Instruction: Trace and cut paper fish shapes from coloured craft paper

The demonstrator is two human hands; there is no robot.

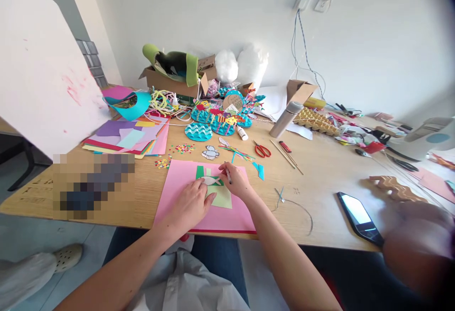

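— What are the fingers doing, down in the middle of the frame?

— The right hand (236,180) has its fingers closed around a pen (228,174), tip down on a pale fish-shaped cutout (211,180). The left hand (192,204) lies flat, fingers spread and gripping nothing, pressing on the cutout's near edge and on the light green paper (222,197) under it.

— And under that?

— A dark green piece (200,172) shows just above the cutout, and all of it lies on a big pink sheet (177,187) at the near edge of the worktop (320,173).

— What's around it?

— Just right of the pink sheet, a blue paper scrap (259,170). Above that, red-handled scissors (262,150) and a glue bottle (242,133). Further up, blue wavy paper discs (198,131). To the upper left, a stack of coloured paper (124,138). At the right, well apart, a phone (359,216) lies face up with its screen lit, and a metal flask (285,119) stands tilted near an egg tray (316,120).

— Anyone else?

— A shoe (67,256) at the lower left, on the floor, and a blurred shape at the lower right that I can't make out.
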